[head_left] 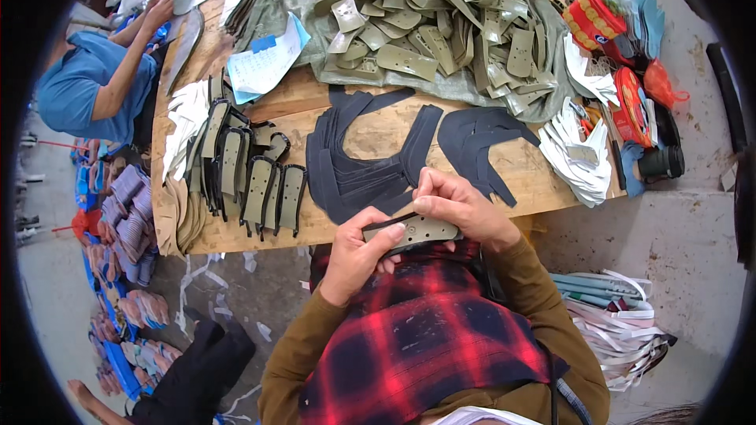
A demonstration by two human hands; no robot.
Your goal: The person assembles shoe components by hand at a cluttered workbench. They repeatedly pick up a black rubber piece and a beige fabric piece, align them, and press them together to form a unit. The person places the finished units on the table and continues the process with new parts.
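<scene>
Just in front of the table edge, over my lap, I hold an olive plate with small round holes and black edging along its upper side. My left hand is closed on its left end, thumb lying on the face. At the right end my right hand is closed too, thumb and forefinger pinched together at the upper edge; what lies inside that pinch is hidden. Beyond my hands, curved black fabric strips lie in an overlapping stack. Similar black-edged olive plates stand grouped on the left of the table.
A large heap of olive plates lies on plastic sheeting at the back. More dark strips and white pieces are to the right. Paper sheets lie at the left. A person in a blue shirt works beyond the table's left side.
</scene>
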